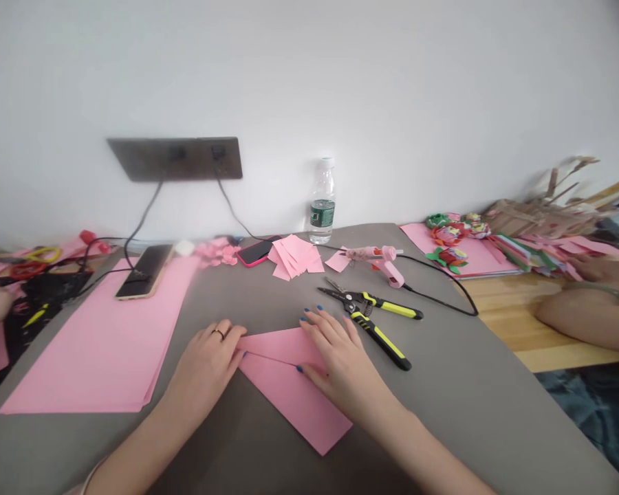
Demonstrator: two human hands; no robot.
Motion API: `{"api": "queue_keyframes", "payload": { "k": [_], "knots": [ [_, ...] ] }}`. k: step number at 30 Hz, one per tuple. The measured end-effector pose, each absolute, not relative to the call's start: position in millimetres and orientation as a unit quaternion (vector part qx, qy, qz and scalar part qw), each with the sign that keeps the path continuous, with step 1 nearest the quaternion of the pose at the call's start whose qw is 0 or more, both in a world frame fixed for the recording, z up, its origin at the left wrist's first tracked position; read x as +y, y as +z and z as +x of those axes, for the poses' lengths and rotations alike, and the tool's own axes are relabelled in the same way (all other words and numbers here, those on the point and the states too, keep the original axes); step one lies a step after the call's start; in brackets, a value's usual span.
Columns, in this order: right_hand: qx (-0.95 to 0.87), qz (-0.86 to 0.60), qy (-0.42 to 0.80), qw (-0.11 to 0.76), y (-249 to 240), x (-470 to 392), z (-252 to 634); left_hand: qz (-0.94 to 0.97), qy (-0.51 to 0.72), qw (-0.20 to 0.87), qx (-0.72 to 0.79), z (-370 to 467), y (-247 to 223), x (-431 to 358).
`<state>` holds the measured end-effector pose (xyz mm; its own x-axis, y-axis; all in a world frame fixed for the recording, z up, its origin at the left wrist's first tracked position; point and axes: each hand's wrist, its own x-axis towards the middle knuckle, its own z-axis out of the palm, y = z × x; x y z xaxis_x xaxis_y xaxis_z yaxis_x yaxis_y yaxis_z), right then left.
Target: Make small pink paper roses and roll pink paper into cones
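Note:
A folded pink sheet point(309, 405) lies on the grey table, with a crease or edge line running across its upper part. My left hand point(211, 354) pinches the sheet's left corner between thumb and fingers; a ring shows on one finger. Spread across the right part of the same sheet, my right hand point(335, 354) presses it down, fingers stretched and thumb at the edge line. Just beyond my right hand lie pliers point(374, 313) with yellow and black handles.
Large pink sheets point(103, 344) and a phone point(145, 271) lie left. Small pink squares point(295, 256), a red-edged phone point(258, 252), a bottle point(322, 206) and a corded pink glue gun point(382, 260) stand or lie behind. Paper flowers point(448, 237) and other people's arms are at the sides.

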<state>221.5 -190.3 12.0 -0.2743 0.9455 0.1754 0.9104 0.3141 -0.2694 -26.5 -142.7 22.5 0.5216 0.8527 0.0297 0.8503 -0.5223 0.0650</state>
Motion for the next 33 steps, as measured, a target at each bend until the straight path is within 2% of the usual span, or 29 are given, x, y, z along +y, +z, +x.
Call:
{"api": "queue_keyframes", "payload": {
  "k": [6, 11, 17, 21, 27, 33],
  "knots": [
    [-0.808, -0.567, 0.058, 0.149, 18.4, -176.8, 204.8, 0.831, 0.118, 0.26, 0.478, -43.6, 17.8, -131.7],
    [-0.825, -0.56, 0.004, 0.077, 36.9, -170.7, 196.3, 0.817, 0.129, 0.324, 0.46, -43.7, 23.5, -134.7],
    [-0.868, -0.497, 0.004, -0.009, 43.8, -187.1, 192.4, 0.889, 0.148, 0.235, 0.364, -52.9, 10.9, -145.7],
    [-0.887, -0.458, -0.063, 0.016, 22.7, -208.9, 188.0, 0.932, 0.186, 0.12, 0.287, -57.3, -1.9, -152.4],
    [-0.892, -0.441, -0.08, 0.055, -5.2, -234.9, 184.6, 0.95, 0.211, 0.047, 0.227, -67.3, -7.5, -157.6],
    [-0.895, -0.434, -0.061, 0.085, -19.4, -241.0, 198.4, 0.963, 0.113, 0.004, 0.243, -85.8, -10.2, -181.2]
  ]
}}
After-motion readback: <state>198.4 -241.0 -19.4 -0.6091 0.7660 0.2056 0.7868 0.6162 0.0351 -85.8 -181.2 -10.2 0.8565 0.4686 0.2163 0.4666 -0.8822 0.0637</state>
